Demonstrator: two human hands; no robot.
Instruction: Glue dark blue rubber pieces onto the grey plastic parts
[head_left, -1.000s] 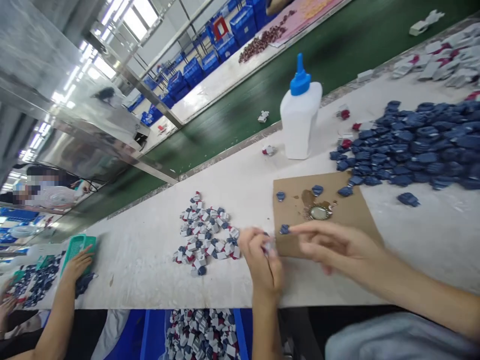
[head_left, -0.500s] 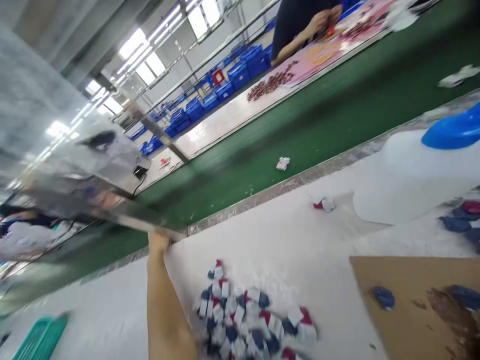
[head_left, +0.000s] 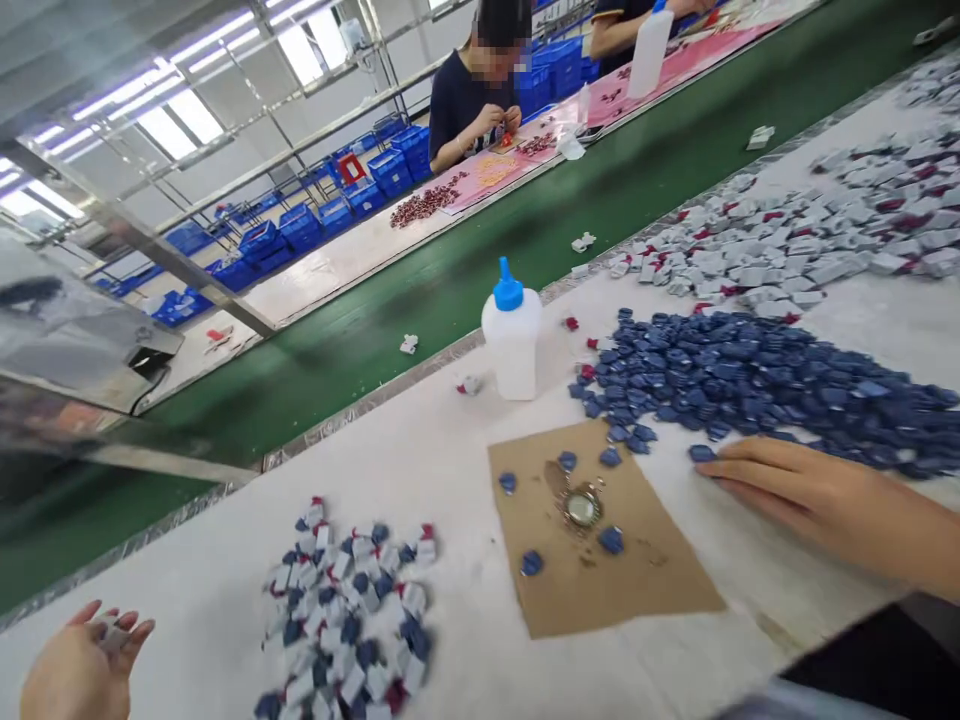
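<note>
At the lower left, my left hand (head_left: 82,665) is turned palm up with its fingers curled around a small pale grey piece (head_left: 111,634). My right hand (head_left: 817,500) reaches in from the right edge, its fingertips pinching a small dark blue piece (head_left: 703,454) at the tabletop. That piece lies at the near edge of a large pile of blue pieces (head_left: 750,375). Between the hands, a brown cardboard sheet (head_left: 630,585) carries several blue pieces and a small round dish (head_left: 582,508) in a wet brown stain. Nearer my left hand is a heap of white, blue and red assembled pieces (head_left: 349,620).
A white squeeze bottle (head_left: 516,345) with a blue cap stands behind the cardboard. White and red pieces (head_left: 795,240) spread across the back right. A green conveyor belt (head_left: 337,375) runs along the table's far edge. Beyond it, a co-worker (head_left: 472,100) handles small parts.
The view has swung right and down, bringing my right hand and the blue pile into sight. The arm that stretched to the belt's edge has drawn back; my left hand is at lower left.
</note>
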